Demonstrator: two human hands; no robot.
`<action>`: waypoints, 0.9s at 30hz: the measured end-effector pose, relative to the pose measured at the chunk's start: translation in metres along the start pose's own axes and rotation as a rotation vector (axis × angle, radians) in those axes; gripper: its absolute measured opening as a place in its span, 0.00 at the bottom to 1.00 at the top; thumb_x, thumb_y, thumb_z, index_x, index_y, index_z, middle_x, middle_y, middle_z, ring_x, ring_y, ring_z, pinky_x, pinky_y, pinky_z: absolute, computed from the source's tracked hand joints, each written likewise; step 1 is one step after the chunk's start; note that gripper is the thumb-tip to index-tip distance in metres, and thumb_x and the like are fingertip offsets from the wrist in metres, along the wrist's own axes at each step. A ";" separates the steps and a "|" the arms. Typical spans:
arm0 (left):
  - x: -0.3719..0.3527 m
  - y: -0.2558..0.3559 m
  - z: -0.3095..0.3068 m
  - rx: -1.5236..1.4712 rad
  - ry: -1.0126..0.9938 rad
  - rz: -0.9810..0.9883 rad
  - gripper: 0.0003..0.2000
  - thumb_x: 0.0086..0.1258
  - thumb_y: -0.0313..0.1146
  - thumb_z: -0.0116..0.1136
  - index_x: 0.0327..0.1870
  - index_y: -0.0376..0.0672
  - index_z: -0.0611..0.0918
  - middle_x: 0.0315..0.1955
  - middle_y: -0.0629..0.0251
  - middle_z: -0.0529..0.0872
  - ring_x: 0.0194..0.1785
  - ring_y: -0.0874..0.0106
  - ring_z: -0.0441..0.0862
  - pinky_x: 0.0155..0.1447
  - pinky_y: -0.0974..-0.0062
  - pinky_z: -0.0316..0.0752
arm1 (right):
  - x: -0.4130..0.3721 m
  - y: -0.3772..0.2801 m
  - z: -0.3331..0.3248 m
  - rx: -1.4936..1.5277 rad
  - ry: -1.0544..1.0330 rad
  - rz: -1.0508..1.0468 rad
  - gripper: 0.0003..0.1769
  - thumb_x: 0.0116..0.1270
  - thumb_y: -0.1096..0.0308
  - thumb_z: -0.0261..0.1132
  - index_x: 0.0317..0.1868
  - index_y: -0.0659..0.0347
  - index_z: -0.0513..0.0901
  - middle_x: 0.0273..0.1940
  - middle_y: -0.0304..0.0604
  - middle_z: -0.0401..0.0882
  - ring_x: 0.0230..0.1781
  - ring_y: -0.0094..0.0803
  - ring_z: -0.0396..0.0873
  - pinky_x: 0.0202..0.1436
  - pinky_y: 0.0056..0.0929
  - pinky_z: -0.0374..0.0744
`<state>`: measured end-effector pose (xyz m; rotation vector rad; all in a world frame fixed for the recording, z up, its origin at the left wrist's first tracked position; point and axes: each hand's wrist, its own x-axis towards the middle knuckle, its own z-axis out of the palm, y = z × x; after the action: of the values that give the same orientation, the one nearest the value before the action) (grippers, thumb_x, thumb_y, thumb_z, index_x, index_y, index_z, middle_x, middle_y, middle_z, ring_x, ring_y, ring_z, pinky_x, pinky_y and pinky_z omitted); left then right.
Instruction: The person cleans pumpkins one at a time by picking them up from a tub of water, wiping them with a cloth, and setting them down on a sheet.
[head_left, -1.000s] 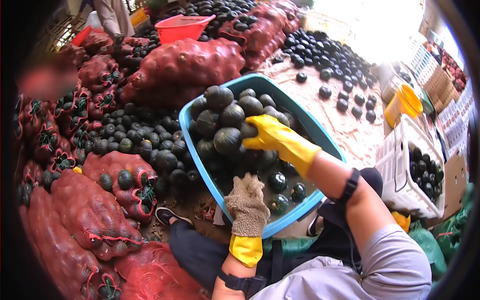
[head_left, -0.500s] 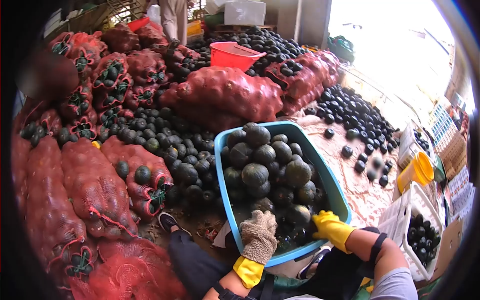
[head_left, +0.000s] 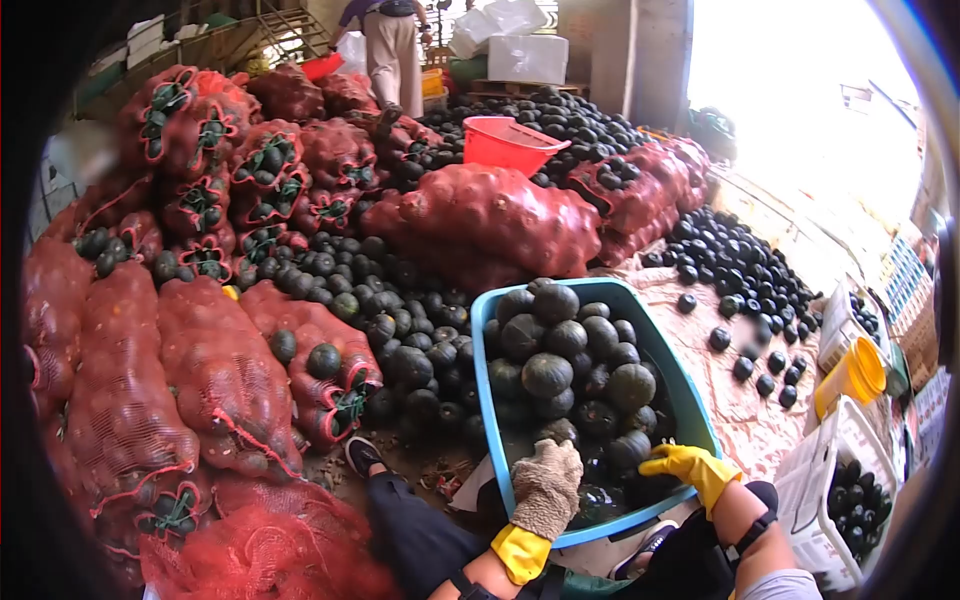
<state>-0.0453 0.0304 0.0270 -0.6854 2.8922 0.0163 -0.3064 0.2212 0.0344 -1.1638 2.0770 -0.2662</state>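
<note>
A blue tub [head_left: 483, 400] between my legs holds a heap of dark green squashes [head_left: 547, 375] in dark water. My left hand [head_left: 547, 485], in a brown textured glove over a yellow one, is closed at the near left of the tub; what it holds, if anything, is hidden. My right hand [head_left: 695, 468], in a yellow rubber glove, hangs over the tub's right rim with its fingers reaching in beside a squash [head_left: 629, 450]. Those fingers are apart and hold nothing visible.
Red mesh sacks [head_left: 220, 375] fill the left, with loose squashes [head_left: 400, 325] beside them. A red basin [head_left: 510, 145] stands behind. White crates [head_left: 840, 500] and a yellow bucket [head_left: 852, 375] are at right. A person [head_left: 393, 55] stands at the back.
The whole view has shifted, so the scene sits lower and further right. My right hand has lifted slightly and its fingers have stretched out. More of the person at the back shows.
</note>
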 end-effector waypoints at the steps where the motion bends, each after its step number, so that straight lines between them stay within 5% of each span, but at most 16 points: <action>1: 0.005 0.001 0.002 0.046 0.000 0.023 0.19 0.82 0.45 0.56 0.69 0.54 0.82 0.66 0.68 0.82 0.74 0.64 0.75 0.69 0.60 0.76 | -0.001 0.021 0.009 0.374 0.062 -0.095 0.41 0.73 0.46 0.79 0.78 0.59 0.79 0.71 0.50 0.85 0.73 0.41 0.81 0.78 0.38 0.78; 2: 0.008 0.000 -0.020 0.133 0.017 0.074 0.16 0.80 0.45 0.59 0.63 0.53 0.84 0.62 0.66 0.83 0.71 0.63 0.78 0.65 0.57 0.78 | -0.018 -0.008 0.003 0.742 0.088 -0.213 0.39 0.74 0.48 0.78 0.79 0.58 0.79 0.71 0.49 0.84 0.73 0.39 0.81 0.78 0.39 0.78; 3: 0.009 0.002 -0.034 0.176 0.054 0.099 0.14 0.78 0.45 0.61 0.58 0.52 0.87 0.57 0.64 0.84 0.68 0.61 0.80 0.61 0.55 0.79 | -0.030 -0.043 0.008 1.369 0.112 -0.014 0.37 0.76 0.51 0.77 0.78 0.57 0.79 0.71 0.48 0.84 0.73 0.38 0.81 0.78 0.41 0.79; 4: 0.007 0.004 -0.047 0.180 0.119 0.118 0.12 0.76 0.45 0.64 0.52 0.51 0.89 0.52 0.62 0.86 0.65 0.59 0.82 0.56 0.52 0.81 | -0.042 -0.083 0.008 1.386 0.146 -0.190 0.35 0.76 0.53 0.78 0.77 0.57 0.80 0.70 0.47 0.84 0.73 0.39 0.81 0.77 0.43 0.79; 5: 0.002 0.003 -0.058 0.069 0.191 0.083 0.13 0.73 0.43 0.65 0.51 0.49 0.89 0.50 0.61 0.86 0.62 0.58 0.82 0.59 0.53 0.79 | -0.054 -0.114 0.014 1.393 0.188 -0.363 0.33 0.75 0.56 0.79 0.75 0.57 0.81 0.69 0.46 0.84 0.72 0.39 0.81 0.76 0.44 0.80; 7: -0.008 0.002 -0.080 -0.164 0.345 0.040 0.13 0.68 0.40 0.66 0.49 0.46 0.88 0.46 0.60 0.86 0.57 0.56 0.83 0.63 0.56 0.76 | -0.077 -0.166 0.038 0.871 0.328 -0.427 0.35 0.71 0.58 0.83 0.73 0.59 0.81 0.68 0.47 0.84 0.72 0.43 0.81 0.77 0.46 0.79; 9: -0.023 0.001 -0.123 0.067 0.182 0.195 0.14 0.70 0.37 0.64 0.54 0.44 0.87 0.47 0.55 0.85 0.57 0.52 0.83 0.68 0.54 0.76 | -0.035 -0.163 0.097 0.589 0.602 -0.576 0.43 0.66 0.60 0.87 0.78 0.53 0.77 0.74 0.49 0.80 0.76 0.46 0.78 0.81 0.46 0.75; 12: -0.018 0.021 -0.083 -0.270 0.331 0.108 0.18 0.70 0.36 0.67 0.59 0.45 0.83 0.52 0.55 0.83 0.60 0.53 0.82 0.70 0.55 0.76 | 0.033 -0.153 0.088 0.496 1.083 -0.420 0.41 0.64 0.58 0.86 0.76 0.52 0.79 0.71 0.55 0.81 0.72 0.50 0.80 0.77 0.47 0.77; 13: -0.017 0.026 -0.071 -0.362 0.358 0.084 0.19 0.70 0.36 0.68 0.61 0.45 0.81 0.53 0.55 0.82 0.62 0.53 0.82 0.71 0.56 0.76 | 0.030 -0.159 0.068 0.710 0.959 -0.129 0.40 0.64 0.57 0.86 0.75 0.52 0.80 0.71 0.55 0.81 0.71 0.51 0.81 0.76 0.48 0.78; 15: -0.019 0.023 -0.061 -0.537 0.409 0.082 0.23 0.69 0.35 0.70 0.64 0.45 0.79 0.57 0.55 0.81 0.64 0.54 0.81 0.72 0.56 0.76 | 0.016 -0.172 0.084 0.688 1.012 -0.251 0.42 0.64 0.57 0.87 0.76 0.51 0.79 0.71 0.56 0.80 0.72 0.51 0.80 0.77 0.48 0.77; 16: -0.023 0.010 -0.068 -0.607 0.406 0.176 0.25 0.69 0.35 0.70 0.66 0.46 0.77 0.59 0.55 0.81 0.65 0.54 0.81 0.73 0.56 0.76 | -0.008 -0.186 0.091 0.749 0.829 -0.419 0.43 0.64 0.56 0.87 0.77 0.51 0.79 0.72 0.56 0.79 0.75 0.52 0.78 0.79 0.48 0.75; 19: -0.029 -0.017 -0.084 -0.805 0.405 0.389 0.31 0.69 0.34 0.73 0.71 0.46 0.73 0.64 0.55 0.79 0.69 0.55 0.80 0.75 0.57 0.76 | -0.009 -0.175 0.119 0.588 0.744 -0.749 0.42 0.67 0.57 0.85 0.78 0.53 0.77 0.72 0.54 0.78 0.79 0.50 0.74 0.83 0.51 0.71; 21: -0.025 0.005 -0.065 -0.813 0.409 0.268 0.35 0.68 0.33 0.75 0.75 0.47 0.70 0.67 0.55 0.77 0.71 0.55 0.79 0.76 0.58 0.76 | 0.021 -0.166 0.114 0.641 1.048 -0.511 0.39 0.65 0.58 0.84 0.73 0.58 0.80 0.71 0.56 0.80 0.74 0.54 0.79 0.79 0.49 0.75; 23: -0.023 0.023 -0.062 -0.905 0.393 0.162 0.39 0.68 0.33 0.77 0.78 0.47 0.68 0.71 0.55 0.76 0.73 0.56 0.79 0.78 0.59 0.76 | 0.030 -0.161 0.102 0.671 1.097 -0.185 0.38 0.65 0.57 0.83 0.72 0.58 0.80 0.70 0.56 0.81 0.73 0.54 0.80 0.80 0.49 0.75; 24: -0.022 0.023 -0.060 -0.963 0.438 0.183 0.37 0.69 0.34 0.76 0.78 0.46 0.68 0.70 0.55 0.76 0.73 0.57 0.79 0.77 0.60 0.76 | 0.020 -0.166 0.100 0.598 1.056 -0.268 0.37 0.66 0.56 0.82 0.72 0.57 0.81 0.69 0.56 0.82 0.72 0.56 0.80 0.80 0.49 0.76; 27: -0.022 0.010 -0.053 -1.176 0.421 0.352 0.34 0.73 0.37 0.73 0.76 0.44 0.70 0.68 0.57 0.77 0.71 0.59 0.79 0.77 0.63 0.76 | -0.047 -0.179 0.068 0.748 0.455 -0.506 0.28 0.78 0.55 0.73 0.73 0.54 0.82 0.74 0.55 0.79 0.75 0.56 0.78 0.81 0.47 0.75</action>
<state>-0.0386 0.0465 0.0826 -0.2691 3.1008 1.8984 -0.1274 0.1679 0.0979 -1.1756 1.7132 -1.5198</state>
